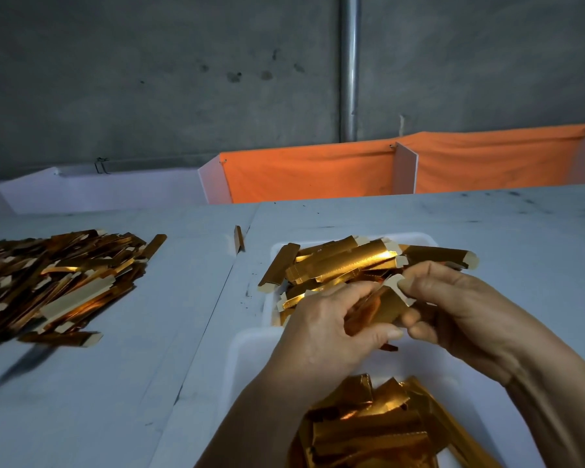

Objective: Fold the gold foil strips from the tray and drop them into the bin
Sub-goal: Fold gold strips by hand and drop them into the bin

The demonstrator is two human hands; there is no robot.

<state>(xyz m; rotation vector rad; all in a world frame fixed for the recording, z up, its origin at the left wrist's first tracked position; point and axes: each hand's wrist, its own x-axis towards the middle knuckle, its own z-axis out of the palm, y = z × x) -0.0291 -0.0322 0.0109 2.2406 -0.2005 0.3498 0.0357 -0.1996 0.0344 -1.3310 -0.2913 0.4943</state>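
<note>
Nearest me, directly below my hands, the white bin (247,359) holds a heap of folded foil pieces (368,430). Above it my left hand (321,332) and right hand (453,309) both pinch one gold foil strip (385,307), thumbs and fingers curled on it; its long axis runs roughly between the two hands, rising toward the right. I judge the fold is under way, and the drop is straight down. Just beyond the hands sits the tray (416,238) of unfolded strips (345,261). Far left on the counter (183,298) lies a loose pile of strips (58,275).
</note>
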